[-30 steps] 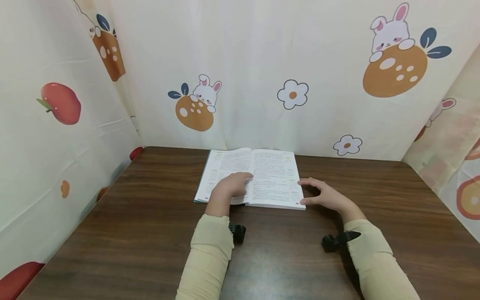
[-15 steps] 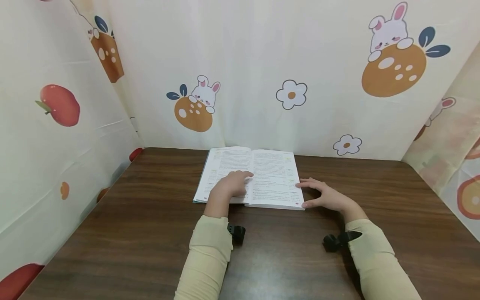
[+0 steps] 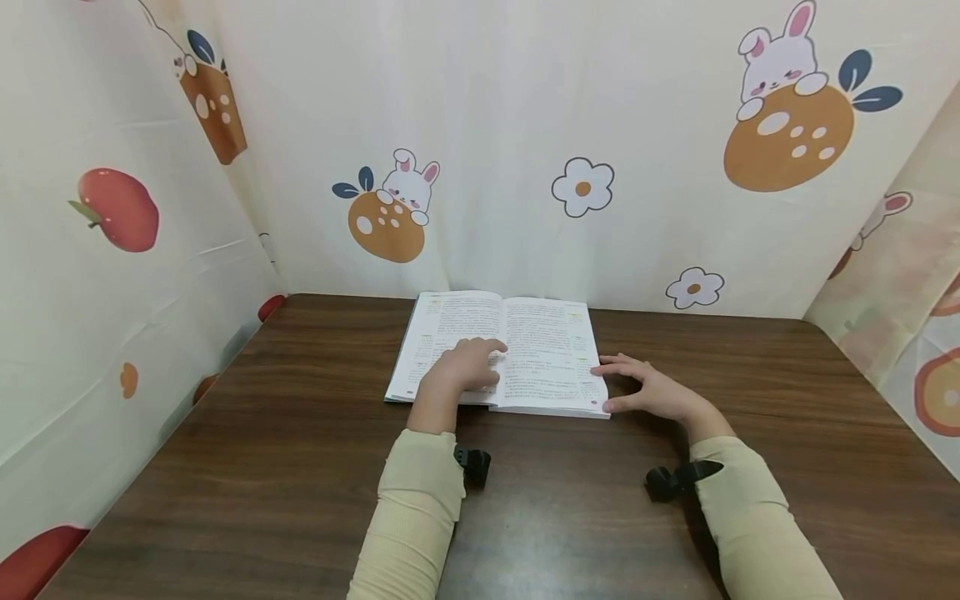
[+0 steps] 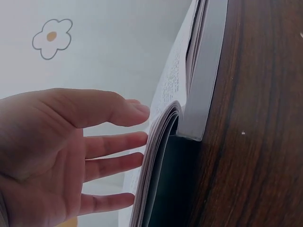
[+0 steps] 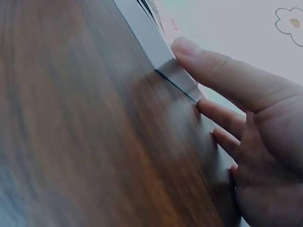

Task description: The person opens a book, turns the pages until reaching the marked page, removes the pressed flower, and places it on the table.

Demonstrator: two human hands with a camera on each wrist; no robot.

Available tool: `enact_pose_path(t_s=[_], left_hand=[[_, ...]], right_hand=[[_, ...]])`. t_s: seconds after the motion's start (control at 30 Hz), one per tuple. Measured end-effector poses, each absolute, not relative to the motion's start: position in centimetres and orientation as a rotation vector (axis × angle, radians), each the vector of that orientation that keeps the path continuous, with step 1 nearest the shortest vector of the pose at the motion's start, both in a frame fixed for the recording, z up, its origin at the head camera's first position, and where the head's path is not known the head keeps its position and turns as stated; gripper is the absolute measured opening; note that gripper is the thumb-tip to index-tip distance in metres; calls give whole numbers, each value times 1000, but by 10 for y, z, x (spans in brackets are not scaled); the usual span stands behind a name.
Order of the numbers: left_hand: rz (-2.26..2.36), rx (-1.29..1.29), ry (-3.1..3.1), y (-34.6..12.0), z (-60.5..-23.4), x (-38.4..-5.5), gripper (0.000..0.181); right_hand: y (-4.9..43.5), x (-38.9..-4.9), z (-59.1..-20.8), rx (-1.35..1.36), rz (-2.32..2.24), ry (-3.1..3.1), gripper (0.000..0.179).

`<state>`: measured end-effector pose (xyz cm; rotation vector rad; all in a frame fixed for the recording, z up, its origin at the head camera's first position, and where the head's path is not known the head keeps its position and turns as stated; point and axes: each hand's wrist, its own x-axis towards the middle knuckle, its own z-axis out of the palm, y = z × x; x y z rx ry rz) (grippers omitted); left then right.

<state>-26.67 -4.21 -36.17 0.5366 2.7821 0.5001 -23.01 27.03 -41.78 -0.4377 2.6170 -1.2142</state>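
A thick book (image 3: 545, 354) lies spread on the table, its printed pages facing up. In the left wrist view, its left pages (image 4: 158, 142) curve down from the fold over a dark green cover. My left hand (image 3: 467, 364) is over the left page beside the fold, fingers loosely extended and fingertips at the paper. At the right edge is my right hand (image 3: 656, 392), with the thumb at the near corner and the other fingers spread along the side. The right wrist view shows that thumb (image 5: 187, 47) against the page block's upper edge and a fingertip at its lower corner.
The dark wooden table (image 3: 247, 467) reaches back to a pale curtain (image 3: 495, 150) printed with rabbits, fruit and flowers. The book's far edge is close to the curtain. A black wrist camera (image 3: 474, 467) is on the left arm, another (image 3: 663, 483) on the right.
The left thumb and fingers have spread slightly apart over the page. The right hand has shifted slightly left onto the book's edge. The book stays spread at the same pages.
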Motion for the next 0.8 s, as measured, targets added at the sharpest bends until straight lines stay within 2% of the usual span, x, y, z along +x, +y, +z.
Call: enact_pose_path(t_s=[0.2,0.37,0.57,0.8], left_hand=[[469,556,2853,-35,-362,-266,43],[488,685,2904,-16,-362,-262,37],[518,874,2826,16,-364,-251,46],[400,846,2811,39,-371,-242,38]], right_hand=[[268,-231,-418,-397,-1273,2611,55],[267,-231,-418,-393,-1290,2639,48],[265,-230,-416,-355,-1254,2682,43],[264,-230,-417,-327,-1233,2710,44]])
